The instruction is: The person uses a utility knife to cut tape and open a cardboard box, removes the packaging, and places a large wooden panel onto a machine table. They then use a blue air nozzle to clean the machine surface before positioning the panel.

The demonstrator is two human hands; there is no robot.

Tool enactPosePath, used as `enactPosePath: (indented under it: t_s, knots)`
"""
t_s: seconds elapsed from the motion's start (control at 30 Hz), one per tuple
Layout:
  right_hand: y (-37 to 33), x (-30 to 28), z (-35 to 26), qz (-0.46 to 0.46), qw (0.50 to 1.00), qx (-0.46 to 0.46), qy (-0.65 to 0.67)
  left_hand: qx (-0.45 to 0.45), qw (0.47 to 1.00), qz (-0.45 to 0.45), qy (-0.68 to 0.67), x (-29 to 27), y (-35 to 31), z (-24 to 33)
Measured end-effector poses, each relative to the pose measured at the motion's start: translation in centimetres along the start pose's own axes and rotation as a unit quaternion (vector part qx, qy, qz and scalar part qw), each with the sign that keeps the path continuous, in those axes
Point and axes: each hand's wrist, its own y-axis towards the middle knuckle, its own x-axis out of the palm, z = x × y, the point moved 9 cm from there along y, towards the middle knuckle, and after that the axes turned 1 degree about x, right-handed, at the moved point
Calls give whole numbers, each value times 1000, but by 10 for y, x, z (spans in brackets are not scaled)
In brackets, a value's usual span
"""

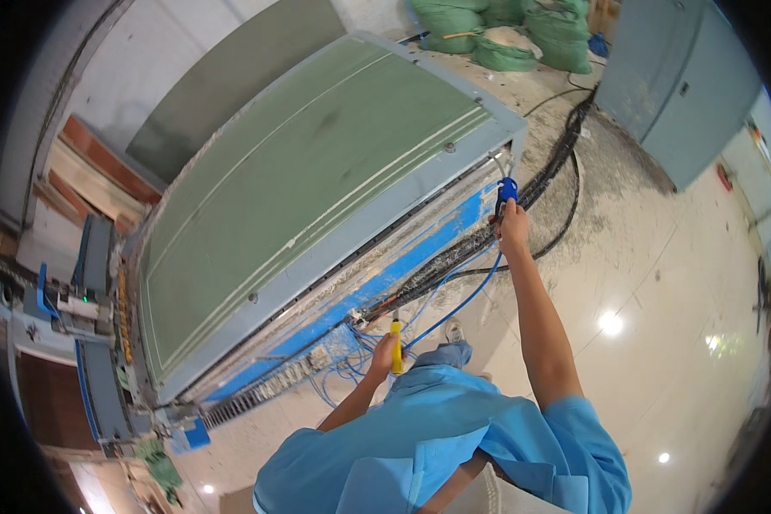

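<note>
Right fingers (509, 216) grip a blue tool (507, 188), left fingers (389, 347) a yellow-handled tool (397, 349) — a steady hold, clear of black cables (550, 174) beside the right fingers, seems advisable.

The view looks forward and steeply down from the wearer's head through a wide fisheye: the shirt (385, 428) nearest, at the lower edge; left hand (385, 352) and right hand (513, 226) farther out; sacks (558, 36) well beyond, at the top.

My right hand (513, 226) covers part of the blue tool (507, 188); the green sacks (550, 32) (up top) are cut off.
</note>
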Motion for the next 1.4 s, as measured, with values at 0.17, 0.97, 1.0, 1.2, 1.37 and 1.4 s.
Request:
enactPosePath:
  t_s: [0.17, 0.97, 1.0, 1.2, 1.37, 1.4]
  knots:
    - [68, 83, 14, -92, 981, 16, -170, -75, 986, 149, 3, -47, 7, -62]
    - [319, 375, 145, -117, 959, 229, -115, -35, 856, 492, -154, 260, -55, 42]
    - [323, 377, 137, -123, 962, 198, -142, -42, 845, 503, -177, 273, -59, 44]
    - [318, 409, 63, -209, 842, -88, -490, -8, 835, 506, -216, 327, -56, 50]
    - [271, 388, 12, -227, 784, -183, -548, 37, 839, 481, -252, 375, -60, 22]
    - [265, 376, 8, -220, 776, -176, -564, 31, 837, 488, -247, 383, -67, 13]
